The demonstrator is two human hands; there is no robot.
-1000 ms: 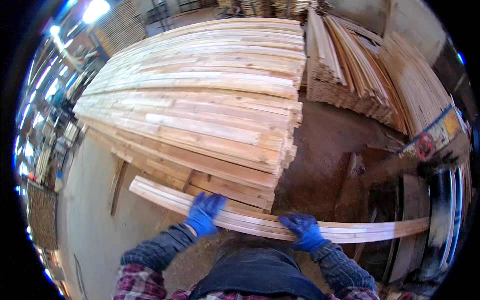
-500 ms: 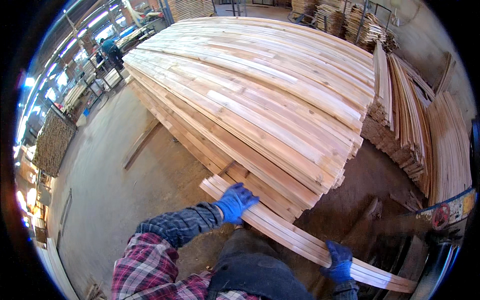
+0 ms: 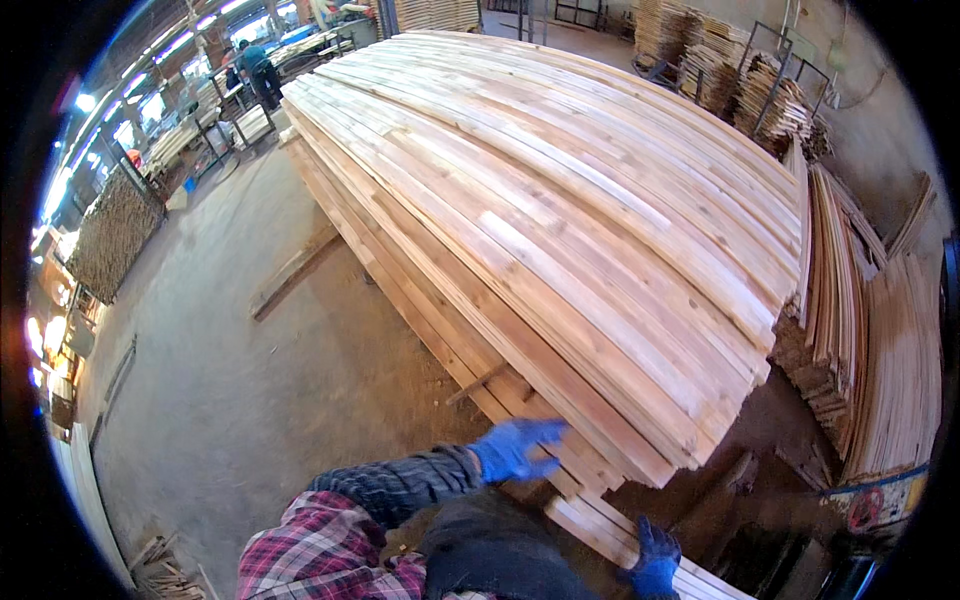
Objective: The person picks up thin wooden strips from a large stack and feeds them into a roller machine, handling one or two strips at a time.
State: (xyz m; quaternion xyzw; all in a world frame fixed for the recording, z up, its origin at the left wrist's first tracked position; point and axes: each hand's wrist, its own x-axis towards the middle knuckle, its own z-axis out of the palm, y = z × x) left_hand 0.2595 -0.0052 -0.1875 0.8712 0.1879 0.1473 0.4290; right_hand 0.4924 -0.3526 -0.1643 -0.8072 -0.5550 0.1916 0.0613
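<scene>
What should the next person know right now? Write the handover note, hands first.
Left hand: blue glove, fingers spread, at the near lower end of the big plank stack; grip unclear.
Right hand: blue glove, gripping the loose planks low at the stack's foot.
Things: a lone board lies on the concrete floor; smaller lumber piles stand right.
Done: planks in hand, angled along the stack.
Left: they are not yet laid on any pile.

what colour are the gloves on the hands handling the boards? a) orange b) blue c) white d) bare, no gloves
b: the left hand, by the near end of the big board stack, and the right hand, on the boards at the lower edge, both wear blue gloves.
</scene>
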